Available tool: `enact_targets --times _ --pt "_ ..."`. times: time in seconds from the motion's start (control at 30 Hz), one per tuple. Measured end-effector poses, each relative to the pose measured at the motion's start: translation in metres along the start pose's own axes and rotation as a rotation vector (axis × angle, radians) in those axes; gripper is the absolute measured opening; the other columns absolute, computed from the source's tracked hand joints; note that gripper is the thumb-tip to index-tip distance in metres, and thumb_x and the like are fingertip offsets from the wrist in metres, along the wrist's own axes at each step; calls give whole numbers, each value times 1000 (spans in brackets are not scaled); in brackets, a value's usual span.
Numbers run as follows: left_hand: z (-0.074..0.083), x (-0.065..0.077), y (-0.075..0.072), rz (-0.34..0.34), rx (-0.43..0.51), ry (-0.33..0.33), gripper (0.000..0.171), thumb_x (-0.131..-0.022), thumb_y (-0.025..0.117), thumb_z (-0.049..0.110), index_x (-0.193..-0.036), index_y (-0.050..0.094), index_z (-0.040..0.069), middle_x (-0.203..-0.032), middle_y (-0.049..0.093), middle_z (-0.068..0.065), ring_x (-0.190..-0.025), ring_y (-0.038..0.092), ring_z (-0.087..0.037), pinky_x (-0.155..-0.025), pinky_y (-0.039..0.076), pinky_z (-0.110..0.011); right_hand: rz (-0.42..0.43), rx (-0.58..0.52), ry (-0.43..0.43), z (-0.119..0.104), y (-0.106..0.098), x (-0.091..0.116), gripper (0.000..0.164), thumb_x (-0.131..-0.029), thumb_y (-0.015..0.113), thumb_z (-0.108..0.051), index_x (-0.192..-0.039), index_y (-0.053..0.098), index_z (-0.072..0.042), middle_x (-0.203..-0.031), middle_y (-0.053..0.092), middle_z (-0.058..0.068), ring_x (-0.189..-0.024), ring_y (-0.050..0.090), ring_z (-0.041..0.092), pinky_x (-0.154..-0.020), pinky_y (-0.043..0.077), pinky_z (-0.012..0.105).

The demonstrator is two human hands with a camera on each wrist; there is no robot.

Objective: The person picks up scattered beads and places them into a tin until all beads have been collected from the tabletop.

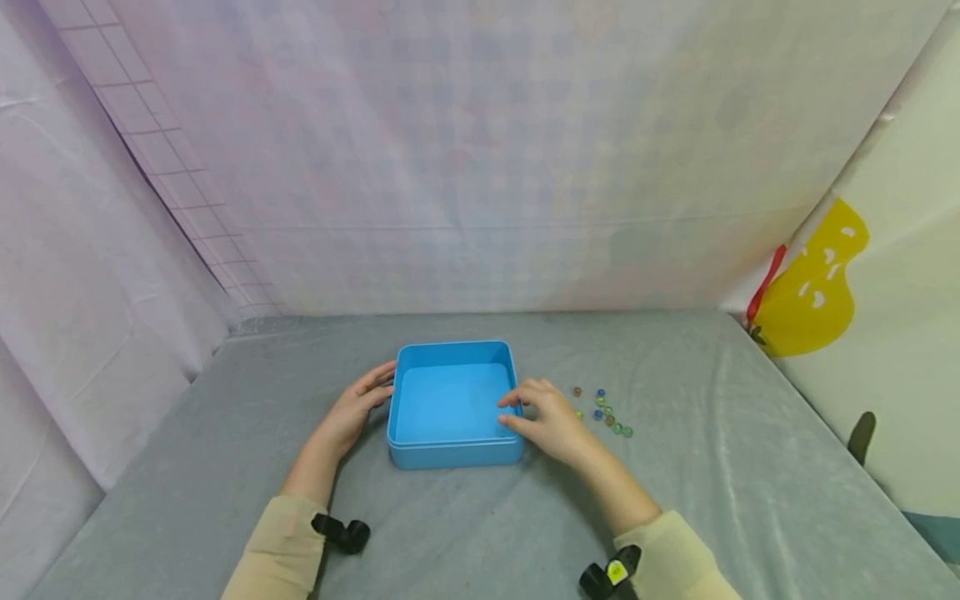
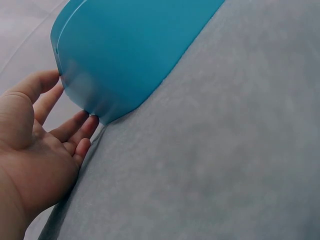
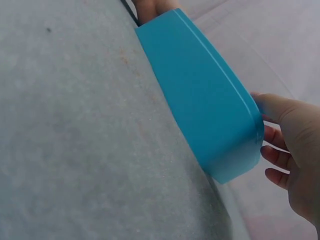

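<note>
A blue square box [image 1: 455, 454] without a lid sits on the grey cloth, and no object shows inside it. My left hand [image 1: 358, 410] rests its fingertips against the box's left side, the fingers fairly straight; the left wrist view shows the same touch on the blue wall [image 2: 120, 55]. At the right rim, my right hand [image 1: 553, 421] has its thumb and fingers parted, with the tips over the inside of the box. Nothing shows between them. In the right wrist view those fingers [image 3: 275, 137] are beside the box's corner, partly hidden behind it. Several glass marbles [image 1: 610, 421] lie right of my right hand.
A grey cloth [image 1: 675, 500] covers the table. Pale patterned curtains [image 1: 450, 167] hang behind and along both sides; the right one bears a yellow printed shape [image 1: 810, 292]. Black wrist cameras [image 1: 342, 533] sit on my beige sleeves [image 1: 277, 546].
</note>
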State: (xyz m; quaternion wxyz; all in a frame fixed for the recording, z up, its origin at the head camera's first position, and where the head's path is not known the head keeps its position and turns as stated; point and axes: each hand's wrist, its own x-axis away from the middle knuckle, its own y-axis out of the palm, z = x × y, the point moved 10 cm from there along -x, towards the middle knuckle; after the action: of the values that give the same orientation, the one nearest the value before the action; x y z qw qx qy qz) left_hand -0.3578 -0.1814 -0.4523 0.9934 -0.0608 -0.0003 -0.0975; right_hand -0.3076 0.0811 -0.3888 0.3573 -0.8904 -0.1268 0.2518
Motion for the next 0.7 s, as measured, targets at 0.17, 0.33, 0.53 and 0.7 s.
enact_targets --times 0.17,0.33,0.53,0.7 --pt "0 0 0 4 0 1 51 -99 53 19 -147 38 11 -149 35 -14 -138 26 -29 -108 19 -53 5 -6 -13 -2 -4 0 21 -86 73 -21 -103 71 -8 -99 63 4 -97 51 20 -80 46 46" --pt "0 0 0 11 1 2 50 -99 53 18 -147 39 11 -149 36 -13 -138 26 -29 -108 18 -53 4 5 -15 -4 -7 0 22 -87 72 -24 -104 71 -10 -101 63 4 -99 51 20 -81 46 48" --pt "1 1 1 13 1 5 50 -99 53 17 -147 39 11 -149 35 -14 -138 27 -29 -108 19 -53 26 -14 -42 -6 -16 0 22 -87 73 -21 -104 71 -9 -100 62 -1 -98 52 24 -81 45 50" --pt "1 1 0 13 -1 6 50 -99 53 18 -147 39 11 -149 36 -14 -137 26 -29 -107 19 -53 36 -24 -41 -5 -23 0 20 -87 73 -20 -104 71 -10 -101 63 4 -98 52 30 -80 44 52"
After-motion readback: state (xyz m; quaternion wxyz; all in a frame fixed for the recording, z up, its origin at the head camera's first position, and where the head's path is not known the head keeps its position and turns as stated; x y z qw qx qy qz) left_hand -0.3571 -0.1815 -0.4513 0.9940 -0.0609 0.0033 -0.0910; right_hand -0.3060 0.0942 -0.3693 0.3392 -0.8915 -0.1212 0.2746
